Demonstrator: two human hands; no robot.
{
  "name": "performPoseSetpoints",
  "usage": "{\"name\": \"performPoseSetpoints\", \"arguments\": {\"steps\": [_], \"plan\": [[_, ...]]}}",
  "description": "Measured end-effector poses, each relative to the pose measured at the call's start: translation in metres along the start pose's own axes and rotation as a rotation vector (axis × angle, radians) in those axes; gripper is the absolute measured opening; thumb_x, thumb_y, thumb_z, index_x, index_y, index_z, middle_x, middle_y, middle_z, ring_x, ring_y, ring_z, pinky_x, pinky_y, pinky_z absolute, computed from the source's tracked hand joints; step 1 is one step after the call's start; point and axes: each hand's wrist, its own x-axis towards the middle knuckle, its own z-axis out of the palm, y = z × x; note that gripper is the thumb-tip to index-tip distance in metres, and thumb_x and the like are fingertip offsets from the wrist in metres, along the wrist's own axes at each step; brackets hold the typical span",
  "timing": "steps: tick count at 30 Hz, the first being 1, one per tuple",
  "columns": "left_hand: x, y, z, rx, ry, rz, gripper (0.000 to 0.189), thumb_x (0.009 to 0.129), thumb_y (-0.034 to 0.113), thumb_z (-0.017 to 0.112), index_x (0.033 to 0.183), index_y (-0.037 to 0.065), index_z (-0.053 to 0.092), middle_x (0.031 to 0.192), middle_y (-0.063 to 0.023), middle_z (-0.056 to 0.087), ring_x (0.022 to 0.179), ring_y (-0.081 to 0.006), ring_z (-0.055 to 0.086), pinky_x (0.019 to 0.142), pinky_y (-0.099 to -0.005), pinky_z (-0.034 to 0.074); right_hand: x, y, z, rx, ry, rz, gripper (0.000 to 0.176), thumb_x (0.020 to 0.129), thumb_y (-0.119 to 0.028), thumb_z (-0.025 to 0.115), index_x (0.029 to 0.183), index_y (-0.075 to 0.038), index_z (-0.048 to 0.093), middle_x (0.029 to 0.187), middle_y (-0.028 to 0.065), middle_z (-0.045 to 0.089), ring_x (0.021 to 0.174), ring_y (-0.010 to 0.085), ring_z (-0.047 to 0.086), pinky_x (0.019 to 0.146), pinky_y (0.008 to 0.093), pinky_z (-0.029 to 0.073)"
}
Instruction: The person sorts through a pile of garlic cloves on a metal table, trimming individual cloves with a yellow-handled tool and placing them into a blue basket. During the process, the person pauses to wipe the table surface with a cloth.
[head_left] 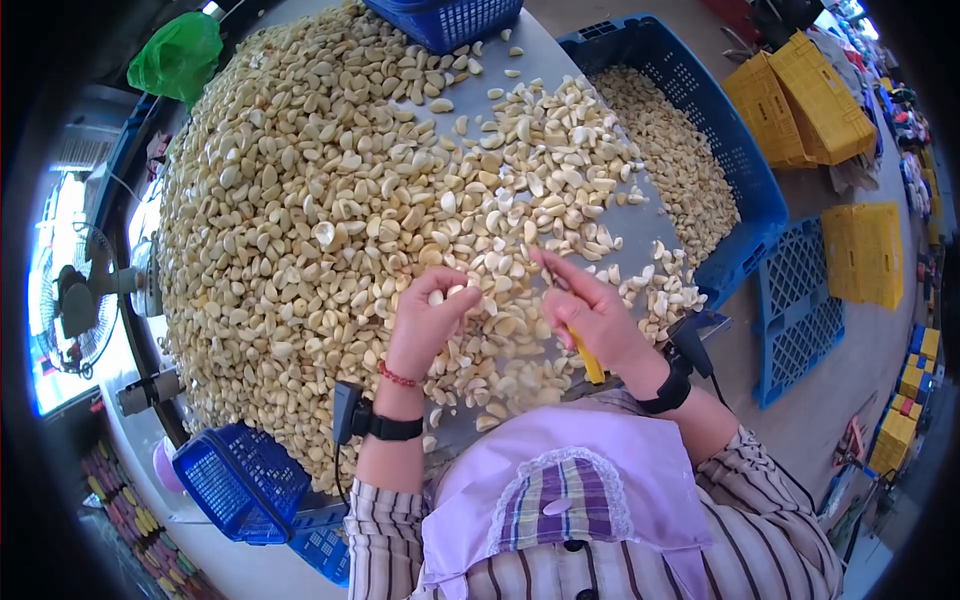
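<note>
A large heap of cream-coloured, flattened, kernel-like pieces (pixel 290 200) covers the metal table (pixel 535 45) before me. My left hand (pixel 425 315) is closed low over the heap, thumb and fingers curled round a pale kernel-like piece (pixel 453 293). To its right, my right hand (pixel 603 325) grips a small knife by its yellow handle (pixel 588 358), which sticks out below the palm. The thin blade shows beside the forefinger, pointing away from me. More pieces lie scattered under and between both hands.
Beyond the table's right edge stands a large blue crate (pixel 745 190) part-filled with similar pieces. Blue baskets sit at the far edge (pixel 440 22) and lower left (pixel 235 480). Yellow crates (pixel 862 255) and a blue pallet (pixel 800 300) are at right; a fan (pixel 80 300) is left.
</note>
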Motion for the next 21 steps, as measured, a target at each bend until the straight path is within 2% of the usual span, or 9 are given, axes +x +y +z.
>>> {"name": "performPoseSetpoints", "arguments": {"steps": [1, 2, 4, 5, 8, 15, 18, 20, 21], "plan": [[-0.007, -0.002, 0.0, -0.136, -0.004, 0.018, 0.013, 0.082, 0.011, 0.069, 0.09, 0.004, 0.061, 0.075, -0.0008, 0.059, 0.054, -0.0069, 0.053, 0.046, -0.0192, 0.042, -0.001, -0.004, 0.001, -0.068, -0.041, 0.108, 0.051, 0.094, -0.019, 0.053, 0.142, -0.012, 0.036, 0.089, 0.0024, 0.059, 0.062, 0.0055, 0.052, 0.058, 0.0201, 0.045], [-0.013, -0.004, -0.001, -0.274, -0.01, 0.037, 0.014, 0.082, 0.011, 0.069, 0.09, 0.004, 0.06, 0.074, -0.0016, 0.059, 0.052, -0.0072, 0.052, 0.044, -0.0189, 0.041, -0.001, -0.006, 0.006, -0.069, -0.049, 0.109, 0.051, 0.094, -0.019, 0.053, 0.142, -0.012, 0.036, 0.089, 0.0024, 0.059, 0.062, 0.0055, 0.052, 0.058, 0.0201, 0.045], [-0.02, -0.008, 0.0, -0.345, -0.041, 0.053, 0.015, 0.083, 0.012, 0.068, 0.091, 0.004, 0.058, 0.074, -0.0019, 0.059, 0.053, -0.0079, 0.053, 0.044, -0.0195, 0.04, 0.001, -0.011, 0.018, -0.338, -0.122, -0.136, 0.053, 0.093, -0.02, 0.054, 0.142, -0.009, 0.036, 0.116, 0.0096, 0.06, 0.09, 0.0133, 0.06, 0.081, 0.028, 0.048], [-0.024, -0.006, 0.002, -0.413, -0.059, 0.039, 0.012, 0.084, 0.011, 0.066, 0.089, 0.005, 0.057, 0.072, -0.0019, 0.058, 0.051, -0.0074, 0.052, 0.042, -0.0191, 0.039, 0.001, -0.014, 0.02, -0.361, -0.166, -0.082, 0.056, 0.092, -0.02, 0.055, 0.142, -0.006, 0.034, 0.136, 0.0137, 0.049, 0.115, 0.0177, 0.052, 0.098, 0.0314, 0.039], [-0.032, -0.005, 0.002, -0.474, -0.1, 0.017, 0.011, 0.086, 0.013, 0.064, 0.09, 0.006, 0.057, 0.07, -0.0015, 0.057, 0.051, -0.0075, 0.051, 0.042, -0.019, 0.039, 0.004, -0.016, 0.022, -0.528, -0.254, -0.137, 0.059, 0.091, -0.019, 0.056, 0.142, -0.004, 0.031, 0.134, 0.0145, 0.05, 0.118, 0.0168, 0.051, 0.097, 0.0286, 0.04], [-0.046, 0.003, 0.006, -0.382, -0.125, -0.025, 0.016, 0.084, 0.01, 0.066, 0.098, 0.003, 0.062, 0.075, -0.0004, 0.06, 0.055, -0.0062, 0.053, 0.049, -0.0186, 0.041, 0.005, -0.011, 0.022, -0.561, -0.295, -0.195, 0.061, 0.089, -0.019, 0.057, 0.143, -0.005, 0.031, 0.132, 0.0148, 0.051, 0.117, 0.0167, 0.052, 0.096, 0.0287, 0.04], [-0.05, 0.005, 0.006, -0.439, -0.121, -0.051, 0.016, 0.084, 0.008, 0.066, 0.099, 0.003, 0.062, 0.074, -0.0003, 0.059, 0.056, -0.006, 0.053, 0.049, -0.0184, 0.041, 0.004, -0.01, 0.023, -0.539, -0.28, -0.201, 0.061, 0.088, -0.018, 0.057, 0.143, -0.008, 0.031, 0.127, 0.0165, 0.055, 0.113, 0.0195, 0.057, 0.091, 0.03, 0.044], [-0.054, 0.008, 0.009, -0.486, -0.112, -0.073, 0.016, 0.084, 0.007, 0.065, 0.099, 0.003, 0.062, 0.074, -0.0005, 0.059, 0.056, -0.0061, 0.053, 0.049, -0.0184, 0.041, 0.003, -0.012, 0.024, -0.617, -0.297, -0.114, 0.063, 0.087, -0.017, 0.058, 0.143, -0.011, 0.031, 0.12, 0.0182, 0.058, 0.103, 0.0223, 0.063, 0.084, 0.0319, 0.047], [-0.056, 0.009, 0.011, -0.506, -0.081, -0.085, 0.016, 0.084, 0.007, 0.065, 0.098, 0.003, 0.062, 0.074, -0.0008, 0.059, 0.056, -0.0063, 0.053, 0.049, -0.0182, 0.041, 0.002, -0.014, 0.025, -0.617, -0.295, -0.115, 0.063, 0.087, -0.017, 0.058, 0.143, -0.011, 0.031, 0.12, 0.0182, 0.058, 0.103, 0.0223, 0.063, 0.084, 0.0319, 0.047]]}}
